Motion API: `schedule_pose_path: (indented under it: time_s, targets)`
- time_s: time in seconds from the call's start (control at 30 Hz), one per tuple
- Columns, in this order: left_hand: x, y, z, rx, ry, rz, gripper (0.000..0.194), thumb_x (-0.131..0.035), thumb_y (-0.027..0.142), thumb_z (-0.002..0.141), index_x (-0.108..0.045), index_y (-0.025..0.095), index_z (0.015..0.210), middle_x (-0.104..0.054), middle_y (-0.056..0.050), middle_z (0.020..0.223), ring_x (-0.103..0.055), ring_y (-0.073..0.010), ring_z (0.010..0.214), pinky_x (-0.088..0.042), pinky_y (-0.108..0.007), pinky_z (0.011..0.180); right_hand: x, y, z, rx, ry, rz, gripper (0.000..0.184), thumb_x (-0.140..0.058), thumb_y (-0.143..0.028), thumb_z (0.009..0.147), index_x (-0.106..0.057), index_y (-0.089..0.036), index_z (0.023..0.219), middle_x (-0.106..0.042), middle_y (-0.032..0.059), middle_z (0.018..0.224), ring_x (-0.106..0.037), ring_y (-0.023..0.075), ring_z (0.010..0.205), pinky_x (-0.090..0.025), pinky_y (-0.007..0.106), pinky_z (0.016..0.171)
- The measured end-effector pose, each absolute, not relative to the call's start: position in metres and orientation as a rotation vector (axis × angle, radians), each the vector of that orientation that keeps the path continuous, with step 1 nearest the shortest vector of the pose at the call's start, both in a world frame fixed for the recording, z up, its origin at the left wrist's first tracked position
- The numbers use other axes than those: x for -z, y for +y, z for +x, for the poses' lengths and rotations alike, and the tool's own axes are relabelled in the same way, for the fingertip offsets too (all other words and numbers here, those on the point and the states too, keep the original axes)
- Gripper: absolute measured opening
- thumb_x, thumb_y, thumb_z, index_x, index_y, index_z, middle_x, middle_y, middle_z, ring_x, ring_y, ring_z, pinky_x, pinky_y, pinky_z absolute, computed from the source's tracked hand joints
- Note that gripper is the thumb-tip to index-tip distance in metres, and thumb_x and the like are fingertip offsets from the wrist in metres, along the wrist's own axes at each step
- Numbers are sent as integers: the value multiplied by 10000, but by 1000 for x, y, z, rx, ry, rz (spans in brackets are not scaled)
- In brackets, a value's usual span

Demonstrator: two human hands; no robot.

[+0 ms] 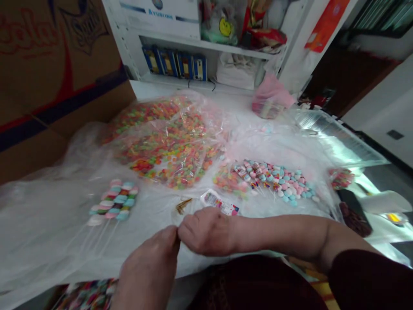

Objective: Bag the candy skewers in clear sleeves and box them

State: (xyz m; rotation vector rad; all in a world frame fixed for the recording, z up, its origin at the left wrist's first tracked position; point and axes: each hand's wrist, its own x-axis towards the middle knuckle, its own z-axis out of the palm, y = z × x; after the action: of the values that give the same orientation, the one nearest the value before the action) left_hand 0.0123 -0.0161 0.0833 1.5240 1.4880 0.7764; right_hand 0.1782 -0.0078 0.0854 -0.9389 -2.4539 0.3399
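Note:
My left hand (155, 254) and my right hand (206, 232) meet above the near part of the table, both closed with the fingertips together. Whatever is pinched between them is hidden or too small to make out. Just beyond my hands lie several gold twist ties (183, 206). A printed label or small packet (219, 203) with coloured dots rests beside my right hand. To the left, several sticks threaded with pastel candies (118, 200) lie side by side. Finished-looking wrapped candy sticks (253, 172) sit to the right, touching loose pink, blue and white candies (295, 185).
A large clear bag of orange and green candies (174, 142) covers the table's middle. A cardboard box (61, 73) stands at left, shelves (206, 43) at the back. A pink bag (271, 97) and clear plastic tray (338, 137) are at right. Plastic sheeting (41, 228) covers the table.

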Motion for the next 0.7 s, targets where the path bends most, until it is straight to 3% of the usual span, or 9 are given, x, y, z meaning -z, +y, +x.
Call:
schedule_pose_path:
  time_s: [0.1, 0.23, 0.37, 0.47, 0.53, 0.63, 0.7]
  targets:
    - [-80, -18, 39, -990, 1804, 1874, 124, -511, 202, 782, -630, 205, 747, -554, -48, 672, -477, -189, 625, -325, -274, 571, -82, 13, 165, -921, -1773, -1317, 121, -454, -102, 793, -547, -167, 751, -515, -4, 649, -449, 115, 540, -343, 222, 498]
    - [-50, -10, 44, -1222, 1620, 1189, 232, -578, 370, 809, -576, 215, 981, -610, -41, 879, -579, -190, 760, -448, -284, 661, -64, 16, 154, -1509, -1369, -1280, 97, -417, -140, 789, -469, -184, 719, -333, -74, 534, -230, 76, 395, -293, 205, 418]
    - [-28, -19, 24, -699, 1026, 402, 400, -637, 527, 759, -558, 170, 921, -603, -45, 748, -591, -175, 590, -477, -279, 511, -43, -3, 167, -1267, -1406, -1200, 144, -497, -267, 801, -479, -199, 675, -436, -23, 601, -397, 114, 518, -364, 226, 517]
    - [-25, -29, 15, -476, 855, 467, 393, -578, 543, 802, -574, 152, 835, -574, -34, 668, -503, -120, 449, -377, -218, 388, -31, -12, 182, -1099, -1719, -1102, 172, -565, -268, 746, -479, -200, 613, -473, 1, 626, -447, 141, 616, -373, 246, 592]
    - [-28, -30, 12, -470, 889, 701, 339, -599, 490, 804, -587, 152, 822, -547, -6, 657, -439, -86, 437, -314, -194, 382, -27, -15, 189, -1195, -1661, -1164, 141, -547, -244, 737, -494, -190, 618, -478, -4, 619, -433, 124, 581, -352, 235, 558]
    - [-39, -23, 5, -427, 913, 1120, 268, -695, 389, 731, -633, 153, 841, -540, 16, 686, -455, -102, 575, -337, -201, 499, -27, -21, 198, -1916, -1208, -1251, 91, -581, -251, 693, -541, -171, 677, -455, -43, 547, -335, 72, 436, -265, 195, 437]
    - [-48, -20, 1, -321, 852, 1389, 195, -695, 344, 728, -656, 160, 784, -537, 24, 680, -467, -122, 651, -337, -213, 575, -28, -27, 205, -2373, -990, -1137, 154, -627, -283, 662, -586, -152, 731, -481, -46, 545, -333, 57, 403, -246, 179, 399]
